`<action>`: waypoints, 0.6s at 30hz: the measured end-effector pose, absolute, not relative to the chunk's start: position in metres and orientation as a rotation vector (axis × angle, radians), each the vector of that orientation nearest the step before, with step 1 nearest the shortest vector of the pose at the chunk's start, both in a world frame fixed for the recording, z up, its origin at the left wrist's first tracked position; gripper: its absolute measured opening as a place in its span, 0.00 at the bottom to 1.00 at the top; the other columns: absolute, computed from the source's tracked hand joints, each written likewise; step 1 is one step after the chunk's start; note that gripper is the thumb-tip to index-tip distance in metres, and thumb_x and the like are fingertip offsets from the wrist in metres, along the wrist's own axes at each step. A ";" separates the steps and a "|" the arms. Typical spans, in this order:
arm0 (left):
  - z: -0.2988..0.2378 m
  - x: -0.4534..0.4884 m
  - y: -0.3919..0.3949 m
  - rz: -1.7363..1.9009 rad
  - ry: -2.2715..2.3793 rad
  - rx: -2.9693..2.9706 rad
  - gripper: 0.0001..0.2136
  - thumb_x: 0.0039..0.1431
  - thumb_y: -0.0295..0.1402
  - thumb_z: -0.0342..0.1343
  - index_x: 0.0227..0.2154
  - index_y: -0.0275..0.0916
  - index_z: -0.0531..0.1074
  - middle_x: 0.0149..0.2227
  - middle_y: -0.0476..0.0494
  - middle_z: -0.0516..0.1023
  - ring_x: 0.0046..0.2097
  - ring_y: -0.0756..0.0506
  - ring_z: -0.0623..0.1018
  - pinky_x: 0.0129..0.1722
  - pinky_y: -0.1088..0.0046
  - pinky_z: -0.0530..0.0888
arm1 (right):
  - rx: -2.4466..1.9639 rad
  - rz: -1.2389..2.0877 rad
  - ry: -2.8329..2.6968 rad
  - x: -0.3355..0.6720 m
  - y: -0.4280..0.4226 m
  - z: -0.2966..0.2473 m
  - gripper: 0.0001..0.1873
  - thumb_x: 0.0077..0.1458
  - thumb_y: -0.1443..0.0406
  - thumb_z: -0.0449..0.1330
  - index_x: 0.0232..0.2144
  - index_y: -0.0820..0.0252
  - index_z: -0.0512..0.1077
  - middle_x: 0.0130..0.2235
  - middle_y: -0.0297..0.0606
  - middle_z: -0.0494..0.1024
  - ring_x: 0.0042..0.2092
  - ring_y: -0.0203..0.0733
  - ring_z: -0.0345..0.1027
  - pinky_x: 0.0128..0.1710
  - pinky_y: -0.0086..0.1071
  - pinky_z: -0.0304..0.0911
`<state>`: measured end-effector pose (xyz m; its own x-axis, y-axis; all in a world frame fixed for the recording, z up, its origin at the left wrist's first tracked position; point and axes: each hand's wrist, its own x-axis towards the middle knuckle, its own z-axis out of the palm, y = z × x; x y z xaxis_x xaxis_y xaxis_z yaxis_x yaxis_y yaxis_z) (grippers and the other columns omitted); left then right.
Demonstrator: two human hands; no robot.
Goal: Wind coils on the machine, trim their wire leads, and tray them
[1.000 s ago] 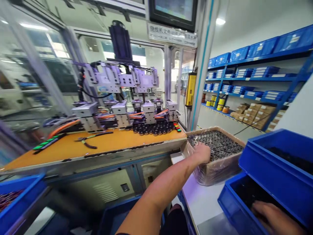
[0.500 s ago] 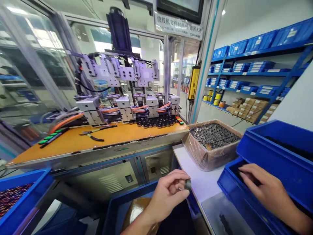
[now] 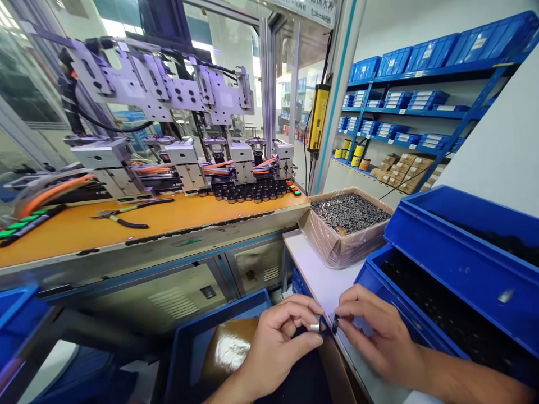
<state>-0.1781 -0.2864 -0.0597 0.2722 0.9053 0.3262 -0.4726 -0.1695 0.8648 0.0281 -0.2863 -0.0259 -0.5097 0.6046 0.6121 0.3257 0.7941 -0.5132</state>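
My left hand (image 3: 275, 342) pinches a small silver ring-shaped part (image 3: 315, 325) at the bottom centre, close to my body. My right hand (image 3: 374, 331) is closed on a small black part (image 3: 336, 323) and holds it right beside the silver one, the two almost touching. Both hands hover over the near edge of a white side table (image 3: 320, 275). A plastic-lined cardboard box (image 3: 347, 224) full of small dark metal parts stands behind them. Right of my hands sits a lower blue bin (image 3: 425, 303) holding black parts.
An orange workbench (image 3: 126, 230) carries a multi-head machine (image 3: 177, 140), a row of black cylinders (image 3: 248, 193) and pliers (image 3: 126, 216). A second blue bin (image 3: 467, 252) is stacked at right. Another blue bin (image 3: 219, 348) sits below my hands. Blue shelving (image 3: 404, 118) lines the far wall.
My left hand came back from the cardboard box with a small part. My right hand left the lower blue bin with a black part. Both hands have met in front of me.
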 end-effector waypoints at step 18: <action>-0.055 -0.158 -0.289 1.190 0.515 0.987 0.23 0.36 0.13 0.70 0.35 0.42 0.82 0.33 0.49 0.85 0.34 0.52 0.82 0.38 0.83 0.78 | -0.650 0.401 -2.106 0.026 -0.288 -0.026 0.14 0.60 0.77 0.55 0.46 0.63 0.69 0.38 0.40 0.68 0.38 0.38 0.66 0.34 0.30 0.67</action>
<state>-0.1580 -0.2889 -0.0555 0.3294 0.9318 0.1527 -0.5263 0.0469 0.8490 0.0264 -0.2880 -0.0258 -0.4837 0.5823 0.6534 0.3016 0.8118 -0.5001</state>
